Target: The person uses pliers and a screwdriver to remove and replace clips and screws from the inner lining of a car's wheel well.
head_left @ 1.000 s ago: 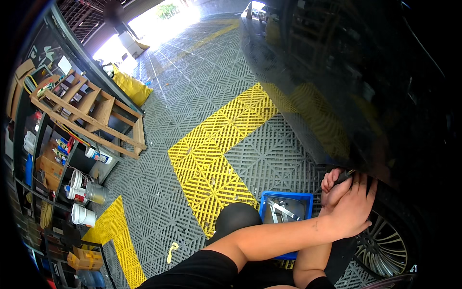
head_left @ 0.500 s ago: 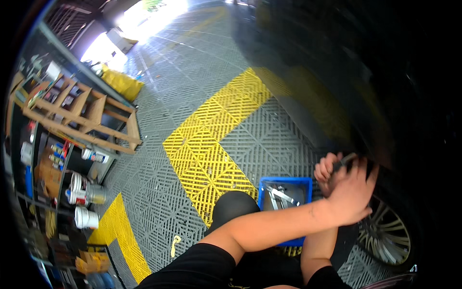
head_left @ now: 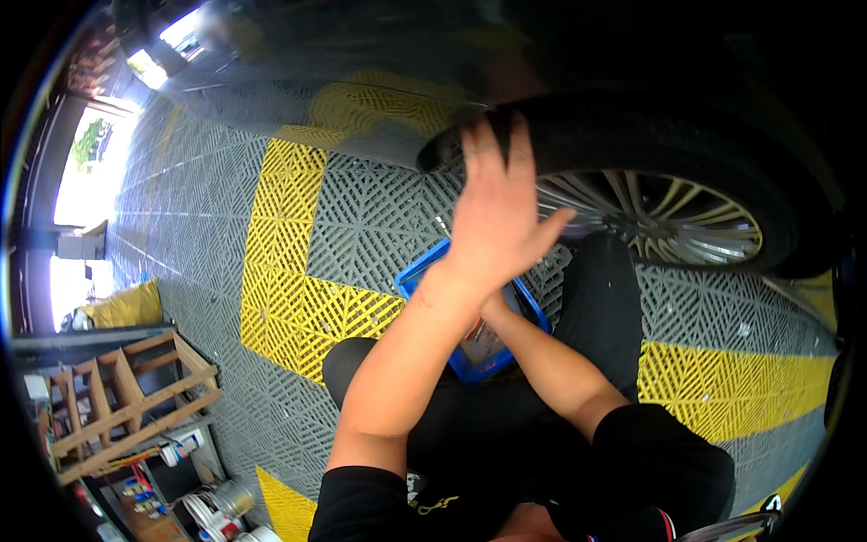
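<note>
My left hand (head_left: 499, 203) has its fingers spread, over the near edge of a black car tyre (head_left: 632, 135); whether the fingertips touch the rubber I cannot tell. Nothing shows in this hand. Under it crosses my right forearm (head_left: 551, 357), and the right hand is hidden behind my left wrist, above a blue tray (head_left: 483, 369). A small silver piece pokes out just past the tray's far corner; what it belongs to is covered. Inside the tray a bit of orange and grey shows.
A multi-spoke wheel (head_left: 686, 221) and dark car body (head_left: 361, 99) stand ahead and to the right. Grey and yellow grid tiles (head_left: 271, 298) cover the floor. At lower left are a wooden frame (head_left: 135, 397), a shelf with containers (head_left: 217, 506) and a yellow bag (head_left: 126, 305).
My view has swung right toward the wheel. Earlier, the right hand's fingers showed around a dark-handled tool; now that hand is hidden. The left hand's fingers have spread over the tyre.
</note>
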`<state>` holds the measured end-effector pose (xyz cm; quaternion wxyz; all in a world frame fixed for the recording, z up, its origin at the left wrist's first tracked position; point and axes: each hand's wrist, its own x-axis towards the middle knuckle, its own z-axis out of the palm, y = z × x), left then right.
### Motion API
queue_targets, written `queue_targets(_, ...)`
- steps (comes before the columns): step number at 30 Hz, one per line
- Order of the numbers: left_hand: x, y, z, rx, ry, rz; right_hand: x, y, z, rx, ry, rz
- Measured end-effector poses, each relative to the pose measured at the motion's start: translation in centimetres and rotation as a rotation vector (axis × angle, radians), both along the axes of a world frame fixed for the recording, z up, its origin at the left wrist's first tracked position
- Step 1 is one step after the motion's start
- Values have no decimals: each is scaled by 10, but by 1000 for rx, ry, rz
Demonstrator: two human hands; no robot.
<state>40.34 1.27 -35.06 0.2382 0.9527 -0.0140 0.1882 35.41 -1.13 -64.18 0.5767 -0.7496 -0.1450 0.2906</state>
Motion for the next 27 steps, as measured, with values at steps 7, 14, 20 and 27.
queue_targets(7,-29,-6,3,-69,150,-7,-2,-34,-70,-363,81,-116)
queue_targets(14,-94,35,-33,445,603,-83,-22,-26,-20,-466,237,-189)
queue_targets(20,-110,75,-6,357,548,20,-45,-40,-78,-620,71,20)
queue_targets(27,-119,109,-14,417,575,74,-35,-73,-91,-836,106,526)
